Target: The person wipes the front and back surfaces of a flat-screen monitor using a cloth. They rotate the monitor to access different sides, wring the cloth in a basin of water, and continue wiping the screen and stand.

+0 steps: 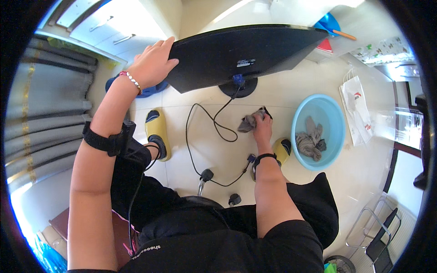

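A black flat-screen monitor [218, 54] stands on the tiled floor on a round black base [251, 89], its back turned towards me. My left hand [153, 65] rests against the monitor's left edge, with the fingers behind it and the thumb on this side. In my right hand [263, 128] is a bunched grey-brown cloth [252, 121], held low in front of the monitor and apart from it. A black video cable [187, 136] with a blue connector [238, 79] runs from the monitor's back and loops over the floor to a second blue plug [251, 157].
At right stands a light-blue plastic basin [317, 109] with wet-looking cloths [310, 141] in it. Beyond lies a white paper bag [356, 109]. Chair casters [206, 174] and my yellow slippers [159, 124] are near the cable. A folding chair [380, 239] is at lower right, grey curtains [54, 102] at left.
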Demonstrator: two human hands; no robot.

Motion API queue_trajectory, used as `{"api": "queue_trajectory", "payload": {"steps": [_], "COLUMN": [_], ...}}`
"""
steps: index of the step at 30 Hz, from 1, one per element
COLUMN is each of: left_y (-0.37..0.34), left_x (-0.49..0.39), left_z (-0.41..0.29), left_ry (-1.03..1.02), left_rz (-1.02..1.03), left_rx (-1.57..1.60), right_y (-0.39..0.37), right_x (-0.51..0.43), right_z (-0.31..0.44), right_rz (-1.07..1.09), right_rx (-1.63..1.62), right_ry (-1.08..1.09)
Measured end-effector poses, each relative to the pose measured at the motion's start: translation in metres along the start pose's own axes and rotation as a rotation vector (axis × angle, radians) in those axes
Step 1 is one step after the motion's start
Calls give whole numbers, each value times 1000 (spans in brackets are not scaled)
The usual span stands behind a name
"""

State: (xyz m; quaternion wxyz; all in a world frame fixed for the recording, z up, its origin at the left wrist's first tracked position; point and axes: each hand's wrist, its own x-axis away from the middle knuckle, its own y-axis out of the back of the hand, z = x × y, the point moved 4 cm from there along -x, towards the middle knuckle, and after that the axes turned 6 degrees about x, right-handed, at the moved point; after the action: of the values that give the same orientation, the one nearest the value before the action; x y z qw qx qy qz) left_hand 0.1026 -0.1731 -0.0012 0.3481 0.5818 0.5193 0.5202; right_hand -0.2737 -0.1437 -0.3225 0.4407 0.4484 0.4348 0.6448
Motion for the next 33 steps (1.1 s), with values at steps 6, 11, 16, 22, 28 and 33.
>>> {"api": "queue_trajectory", "payload": {"steps": [6, 11, 16, 22, 28, 33], "left_y": [0, 1, 11, 21, 16, 19], "left_x": [-7, -17, -22, -21, -19, -16], "left_z": [9, 5, -2, 16, 25, 30], "left_ry": [-46, -143, -126, 181, 194, 233], "left_rz": [-28, -64, -5, 47, 108, 95], "left_rx": [68, 292, 482, 898, 1066, 1253], "right_y": [74, 147, 179, 198, 198, 172], "right_x": [-59, -74, -65, -72, -53, -6], "right_z": [28, 101, 122, 146, 252, 326], "right_rz": [-507, -568, -642, -859, -901, -886], "right_rx": [-943, -1229, -1197, -1098, -840, -688], "right_ry": [-527, -427, -469, -465, -80, 320]}}
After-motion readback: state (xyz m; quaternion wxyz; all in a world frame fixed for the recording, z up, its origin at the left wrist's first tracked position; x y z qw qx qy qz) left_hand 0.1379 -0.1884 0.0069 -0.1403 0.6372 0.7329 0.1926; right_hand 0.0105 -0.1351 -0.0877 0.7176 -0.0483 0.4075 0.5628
